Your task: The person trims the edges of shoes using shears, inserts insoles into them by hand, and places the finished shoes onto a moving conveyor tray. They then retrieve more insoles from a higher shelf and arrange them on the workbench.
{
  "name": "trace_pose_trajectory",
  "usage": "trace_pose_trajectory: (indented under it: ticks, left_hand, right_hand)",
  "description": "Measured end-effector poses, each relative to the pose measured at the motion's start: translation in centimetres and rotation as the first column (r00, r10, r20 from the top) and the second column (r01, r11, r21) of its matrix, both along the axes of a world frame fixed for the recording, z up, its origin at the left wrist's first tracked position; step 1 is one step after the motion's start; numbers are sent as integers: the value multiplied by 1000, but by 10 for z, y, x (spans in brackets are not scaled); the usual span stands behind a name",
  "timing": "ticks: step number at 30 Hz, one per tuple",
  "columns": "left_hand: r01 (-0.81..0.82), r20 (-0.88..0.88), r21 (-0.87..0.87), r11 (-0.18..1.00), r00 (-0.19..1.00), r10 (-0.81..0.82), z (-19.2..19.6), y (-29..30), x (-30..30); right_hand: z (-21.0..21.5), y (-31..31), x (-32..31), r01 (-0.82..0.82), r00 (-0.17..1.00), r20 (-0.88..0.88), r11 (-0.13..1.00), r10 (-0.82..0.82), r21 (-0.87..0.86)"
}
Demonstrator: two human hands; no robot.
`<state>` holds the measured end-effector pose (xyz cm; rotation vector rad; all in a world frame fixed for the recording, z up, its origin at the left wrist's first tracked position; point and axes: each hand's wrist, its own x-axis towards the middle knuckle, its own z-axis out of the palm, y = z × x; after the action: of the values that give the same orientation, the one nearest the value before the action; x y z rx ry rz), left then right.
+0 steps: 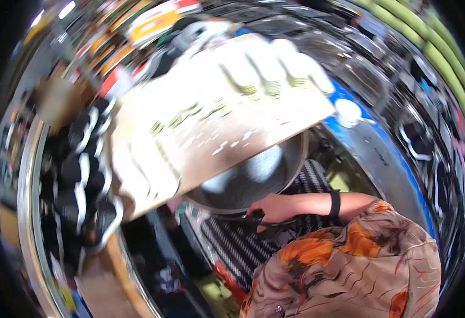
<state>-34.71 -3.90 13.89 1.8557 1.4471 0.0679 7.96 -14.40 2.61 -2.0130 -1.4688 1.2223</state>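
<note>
Tan tabletop (203, 167) w/ white pieces (264, 66) in rows, dark round basin (240, 183) at its near edge, black-and-white striped cloth (227, 241) below, right hand (277, 206) at basin's near rim, fingers (259, 205) curled, can't tell if pinching anything, black wristband (335, 205) behind.

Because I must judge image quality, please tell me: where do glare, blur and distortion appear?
Head view throughout: light washes out the white pieces on the board; glare spots lie in the basin; the yellow-white box smears, perhaps from motion; the metal rail curves, likely fisheye distortion.
</note>
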Motion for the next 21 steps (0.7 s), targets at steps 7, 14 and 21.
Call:
trace_pose_trajectory:
  ticks: [7, 14, 21]
  left_hand:
    - [791, -50, 294, 536, 573, -818, -68, -15, 265]
    - [756, 163, 390, 526, 505, -847, -160, -43, 389]
    - [760, -84, 392, 519, 591, -802, -178, -45, 387]
  right_hand:
    - [20, -170, 127, 659, 751, -36, 746, -659, 91]
    - [62, -412, 220, 689, -435, 617, 199, -656, 697]
    - [45, -459, 270, 874, -285, 652, 89, -703, 478]
